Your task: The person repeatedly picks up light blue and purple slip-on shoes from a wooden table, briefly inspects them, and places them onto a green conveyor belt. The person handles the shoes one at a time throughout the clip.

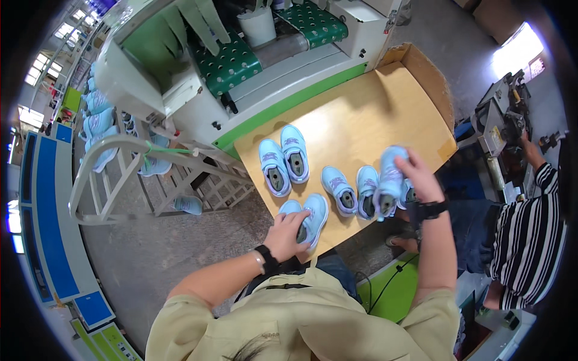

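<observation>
Several light-blue shoes with purple straps stand on a wooden tabletop [355,126]. My right hand [420,176] grips a light-blue shoe [391,171] by its side, lifted at the table's near right. Partly hidden behind it is another shoe [408,194]. Just left of it, two more, a shoe [367,189] and its neighbour [341,191], rest with their dark openings toward me. My left hand [287,234] is closed around a shoe [316,213] at the near left edge, with a second shoe [290,207] beside it, partly covered. Farther back stands a pair [283,159].
Behind the table is a white and green machine [289,96] with a perforated green belt [232,63] and a white cup [257,27]. To the left, a metal rack [114,174] carries more blue shoes. A co-worker in a striped shirt [524,240] is at the right. Cardboard [424,78] edges the table's far right.
</observation>
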`<state>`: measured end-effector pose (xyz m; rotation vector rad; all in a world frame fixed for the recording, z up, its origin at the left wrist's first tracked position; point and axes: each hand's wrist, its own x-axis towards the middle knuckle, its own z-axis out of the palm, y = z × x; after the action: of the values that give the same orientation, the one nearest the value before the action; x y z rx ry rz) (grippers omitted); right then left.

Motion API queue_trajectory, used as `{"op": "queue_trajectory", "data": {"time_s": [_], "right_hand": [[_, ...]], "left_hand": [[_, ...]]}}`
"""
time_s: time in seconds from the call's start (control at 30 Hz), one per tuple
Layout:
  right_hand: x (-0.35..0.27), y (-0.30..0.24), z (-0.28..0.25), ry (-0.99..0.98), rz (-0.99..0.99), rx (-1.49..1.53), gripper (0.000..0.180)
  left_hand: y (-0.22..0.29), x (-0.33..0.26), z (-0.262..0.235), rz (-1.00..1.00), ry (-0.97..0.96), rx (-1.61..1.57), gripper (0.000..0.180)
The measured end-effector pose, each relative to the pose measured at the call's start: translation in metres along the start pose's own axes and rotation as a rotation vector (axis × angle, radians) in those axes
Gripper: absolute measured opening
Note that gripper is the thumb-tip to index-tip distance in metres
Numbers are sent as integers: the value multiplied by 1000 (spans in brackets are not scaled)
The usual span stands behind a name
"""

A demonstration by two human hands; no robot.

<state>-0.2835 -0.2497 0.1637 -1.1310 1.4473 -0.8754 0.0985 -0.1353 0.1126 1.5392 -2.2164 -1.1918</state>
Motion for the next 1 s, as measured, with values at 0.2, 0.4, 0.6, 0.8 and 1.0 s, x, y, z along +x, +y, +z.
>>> {"op": "queue_trajectory", "data": {"time_s": [0.2, 0.4, 0.6, 0.8, 1.0], "right_hand": [[-30, 77, 107, 185, -248, -541, 61], [-89, 70, 151, 374, -259, -688, 86], [-83, 77, 130, 270, -237, -566, 85], [-66, 71, 129, 263, -198, -323, 75], [-38, 51, 103, -41, -104, -477, 74]], "left_hand": [[2, -5, 59, -55, 95, 242, 87], [-53, -4, 62, -284, 296, -268, 106], [-51, -3, 50, -503, 25, -555, 112], [-30, 6, 38, -710, -252, -1016, 110], [-82, 28, 34, -386, -114, -998, 72]]}}
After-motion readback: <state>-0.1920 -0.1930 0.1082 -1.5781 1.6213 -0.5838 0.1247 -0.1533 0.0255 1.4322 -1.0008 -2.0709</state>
